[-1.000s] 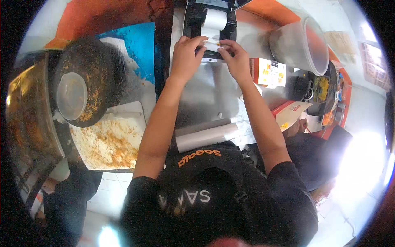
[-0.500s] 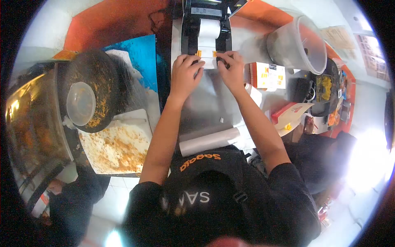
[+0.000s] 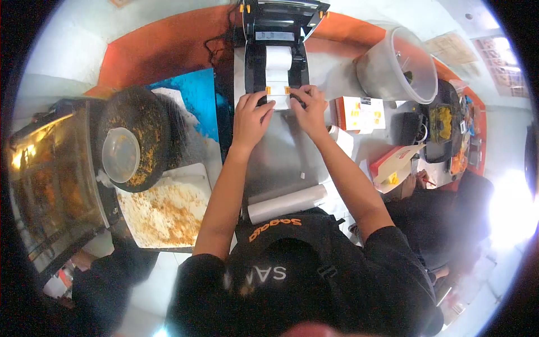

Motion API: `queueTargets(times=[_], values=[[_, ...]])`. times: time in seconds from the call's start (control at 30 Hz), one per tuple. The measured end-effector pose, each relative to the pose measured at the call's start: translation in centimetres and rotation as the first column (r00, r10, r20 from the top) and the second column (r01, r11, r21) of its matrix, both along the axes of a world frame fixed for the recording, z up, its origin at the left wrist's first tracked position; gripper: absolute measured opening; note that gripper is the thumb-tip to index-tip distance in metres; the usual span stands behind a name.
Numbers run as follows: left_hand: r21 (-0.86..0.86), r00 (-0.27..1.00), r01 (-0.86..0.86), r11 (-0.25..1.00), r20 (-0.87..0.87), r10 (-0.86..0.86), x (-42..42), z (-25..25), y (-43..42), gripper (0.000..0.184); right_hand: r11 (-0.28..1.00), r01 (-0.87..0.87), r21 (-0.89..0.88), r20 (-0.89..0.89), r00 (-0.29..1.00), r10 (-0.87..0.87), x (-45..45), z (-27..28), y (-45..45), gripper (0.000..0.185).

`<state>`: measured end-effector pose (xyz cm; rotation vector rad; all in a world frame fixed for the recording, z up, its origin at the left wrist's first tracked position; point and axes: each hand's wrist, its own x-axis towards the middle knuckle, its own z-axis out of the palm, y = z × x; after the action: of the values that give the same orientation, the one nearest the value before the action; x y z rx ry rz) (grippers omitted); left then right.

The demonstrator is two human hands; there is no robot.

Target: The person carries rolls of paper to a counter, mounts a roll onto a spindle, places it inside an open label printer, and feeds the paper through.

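Note:
A black label printer point(image 3: 255, 70) stands on the steel counter with its lid point(image 3: 283, 19) raised. Inside sits a white label roll point(image 3: 278, 58), its label strip point(image 3: 278, 101) running down toward me between two orange tabs. My left hand point(image 3: 250, 122) is at the printer's front left corner, fingers bent, thumb at the strip's left edge. Mirroring it, my right hand point(image 3: 311, 112) is closed at the front right corner, its thumb by the strip's right edge. The fingertips are partly hidden against the dark printer body.
A wrapped white roll point(image 3: 287, 204) lies near my body. To the right are a printed box point(image 3: 360, 114), a clear tub point(image 3: 397, 66) and an open carton point(image 3: 394, 168) by another person's hand point(image 3: 422, 178). Leftward are a crumb-covered board point(image 3: 163, 210) and a dark pan with a plastic bowl point(image 3: 120, 155).
The view has tilted upward, so the scene sits lower and more of the raised lid shows. Both hands stay at the label strip, with little change in finger position.

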<state>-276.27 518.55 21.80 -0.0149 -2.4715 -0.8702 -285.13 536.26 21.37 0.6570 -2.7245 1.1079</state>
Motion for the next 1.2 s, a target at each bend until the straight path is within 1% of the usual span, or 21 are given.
queueTargets(times=[0.13,0.3,0.5,0.6,0.73,0.8,0.83,0.87,0.9,0.93,0.97,1.0,1.03,1.07,1.1,1.13,1.17,1.2], values=[[0.009,1.0,0.003,1.0,-0.005,-0.003,0.0,0.1,0.0,0.021,1.0,-0.019,0.005,0.028,0.999,0.019,0.1,0.2,0.2,0.031],[0.029,1.0,-0.003,1.0,0.005,0.003,0.1,0.6,0.1,0.022,0.998,-0.033,0.053,0.097,0.995,0.027,0.2,0.2,0.3,0.034],[0.022,1.0,-0.015,1.0,0.017,0.015,0.1,0.8,0.3,0.023,0.995,-0.034,0.091,0.038,0.999,0.031,0.3,0.3,0.2,0.035],[0.031,0.999,-0.02,0.999,0.051,0.019,0.4,1.1,0.5,0.022,0.998,-0.034,0.049,0.045,0.999,0.032,0.4,0.5,0.2,0.035],[0.005,0.999,-0.017,1.0,0.03,0.017,0.4,0.7,0.4,0.022,1.0,-0.017,0.001,0.048,0.999,0.017,0.1,0.4,-0.1,0.034],[-0.008,1.0,-0.006,1.0,0.009,0.006,0.5,0.9,0.3,0.022,0.999,0.036,0.019,0.093,0.995,-0.037,-0.4,1.1,-0.3,0.031],[-0.013,1.0,-0.004,1.0,0.002,0.004,0.6,1.1,0.3,0.022,0.999,0.038,0.014,0.086,0.996,-0.039,-1.4,1.5,-0.5,0.031],[-0.018,1.0,0.006,1.0,0.008,-0.005,0.8,1.5,0.3,0.024,0.985,0.08,-0.155,-0.015,0.996,-0.083,-3.4,2.1,-0.8,0.029],[-0.024,1.0,0.014,1.0,0.014,-0.014,0.6,2.1,0.1,0.026,0.941,0.1,-0.324,-0.107,0.984,-0.142,-5.4,3.0,-1.2,0.028],[-0.034,1.0,0.015,0.999,0.002,-0.015,0.1,2.7,-0.1,0.026,0.922,0.073,-0.381,-0.138,0.981,-0.134,-7.4,5.6,-1.5,0.03],[0.018,0.998,-0.028,0.999,-0.057,0.029,-0.6,3.5,-0.4,0.029,0.899,0.041,-0.436,-0.17,0.977,-0.127,-9.3,8.8,-2.0,0.032],[0.072,0.991,-0.067,0.995,-0.113,0.074,-1.3,4.4,-0.8,0.032,0.882,0.005,-0.471,-0.183,0.978,-0.103,-11.3,11.3,-2.7,0.041],[0.06,0.989,-0.069,0.996,-0.125,0.076,-2.5,5.3,-1.4,0.032,0.863,-0.034,-0.505,-0.199,0.977,-0.077,-13.3,13.0,-3.4,0.051],[0.148,0.985,-0.09,0.985,-0.136,0.11,-4.3,6.4,-2.2,0.034,0.855,-0.046,-0.516,-0.211,0.975,-0.075,-15.9,13.4,-4.4,0.051],[0.235,0.979,-0.107,0.966,-0.145,0.144,-6.1,7.4,-2.9,0.037,0.881,-0.028,-0.473,-0.051,0.999,0.004,-18.6,13.6,-5.3,0.06],[0.404,0.981,-0.123,0.907,-0.091,0.173,-8.0,7.9,-3.5,0.037,0.883,-0.028,-0.469,0.114,0.989,0.092,-19.2,14.7,-5.8,0.067],[0.551,0.98,-0.152,0.821,-0.027,0.199,-9.8,8.6,-4.3,0.037,0.891,-0.018,-0.453,0.278,0.947,0.161,-19.7,15.7,-6.3,0.075],[0.681,0.977,-0.179,0.71,0.038,0.209,-11.3,9.3,-5.0,0.037,0.897,-0.086,-0.433,0.273,0.936,0.221,-20.2,15.4,-6.5,0.072]])
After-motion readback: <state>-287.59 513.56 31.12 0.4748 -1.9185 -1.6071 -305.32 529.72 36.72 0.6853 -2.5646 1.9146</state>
